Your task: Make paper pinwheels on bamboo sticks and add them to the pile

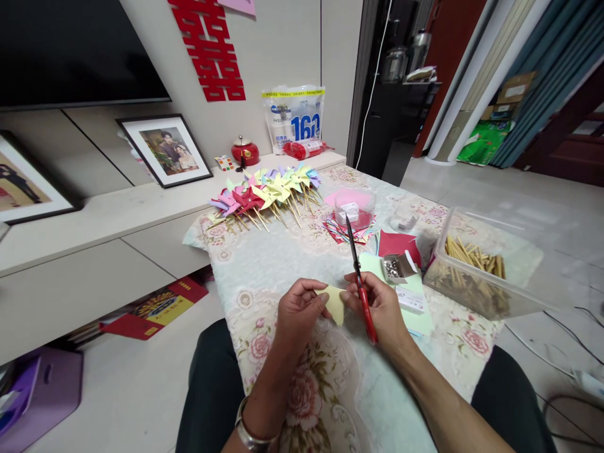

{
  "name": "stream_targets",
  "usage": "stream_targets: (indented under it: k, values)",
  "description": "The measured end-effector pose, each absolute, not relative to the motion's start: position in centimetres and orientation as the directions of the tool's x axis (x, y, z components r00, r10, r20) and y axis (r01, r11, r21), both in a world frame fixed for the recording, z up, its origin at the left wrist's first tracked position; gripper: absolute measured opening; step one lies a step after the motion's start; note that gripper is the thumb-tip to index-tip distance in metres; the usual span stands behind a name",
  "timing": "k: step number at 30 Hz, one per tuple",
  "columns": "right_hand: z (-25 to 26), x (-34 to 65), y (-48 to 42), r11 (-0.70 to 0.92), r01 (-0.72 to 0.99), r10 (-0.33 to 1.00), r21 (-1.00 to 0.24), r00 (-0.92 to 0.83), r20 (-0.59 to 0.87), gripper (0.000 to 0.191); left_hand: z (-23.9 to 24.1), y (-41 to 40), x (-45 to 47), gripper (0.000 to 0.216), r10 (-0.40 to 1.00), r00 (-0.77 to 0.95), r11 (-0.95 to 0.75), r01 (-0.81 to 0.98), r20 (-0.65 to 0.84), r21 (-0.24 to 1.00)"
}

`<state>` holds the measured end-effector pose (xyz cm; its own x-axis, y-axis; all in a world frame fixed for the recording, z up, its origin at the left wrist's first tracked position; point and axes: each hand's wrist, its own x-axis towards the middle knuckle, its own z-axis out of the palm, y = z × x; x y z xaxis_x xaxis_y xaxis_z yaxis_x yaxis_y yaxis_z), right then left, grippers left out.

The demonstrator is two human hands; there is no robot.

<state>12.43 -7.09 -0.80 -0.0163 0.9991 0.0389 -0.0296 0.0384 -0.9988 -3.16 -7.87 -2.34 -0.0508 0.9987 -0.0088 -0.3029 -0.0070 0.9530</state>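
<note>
A small piece of pale yellow paper [335,306] is stretched between my two hands above the flowered tablecloth. My left hand [302,309] pinches its left side between thumb and fingers. The right edge is pinched by my right hand [377,305], which also carries red-handled scissors [361,286]. Their dark blades are together and point away from me, tilted upward. Just beyond my right hand lie an opened small box of metal pins [399,267], a white closed box [410,299] and light green paper sheets [427,319].
Finished paper pinwheels [268,194] on sticks lie at the table's far left. A round clear container [355,209] stands on coloured paper pieces, with red paper [399,246] nearer. At right, a clear plastic bin [465,277] holds many wooden sticks. A cabinet [141,211] borders the left side.
</note>
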Motion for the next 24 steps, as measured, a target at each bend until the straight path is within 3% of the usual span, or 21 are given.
stream_targets:
  k: [4, 5, 10, 17, 24]
  values:
    - [-0.7, 12.4, -7.1, 0.016, -0.067, 1.0, -0.998, -0.025, 0.017, 0.037, -2.3, -7.9, -3.2, 0.063, 0.999, -0.003, 0.032, -0.373, -0.035, 0.927]
    - [-0.7, 12.4, -7.1, 0.009, -0.077, 0.999, -0.997, -0.03, 0.011, 0.037, -2.2, -7.9, -3.2, 0.065, 0.998, 0.029, 0.063, -0.395, -0.056, 0.917]
    - [-0.6, 12.5, -7.2, -0.046, -0.118, 0.996, -0.992, -0.082, -0.036, 0.038, -1.9, -8.2, -3.4, 0.029, 0.973, 0.187, 0.212, -0.468, -0.139, 0.858]
    - [-0.4, 12.6, -7.4, -0.104, -0.173, 0.986, -0.979, -0.15, -0.078, 0.036, -1.6, -8.5, -3.9, 0.032, 0.969, 0.233, 0.204, -0.559, -0.084, 0.804]
    - [-0.6, 12.8, -7.1, -0.208, -0.344, 0.961, -0.916, -0.245, -0.126, 0.033, -1.2, -8.8, -4.4, 0.039, 0.952, 0.305, 0.202, -0.602, -0.012, 0.773]
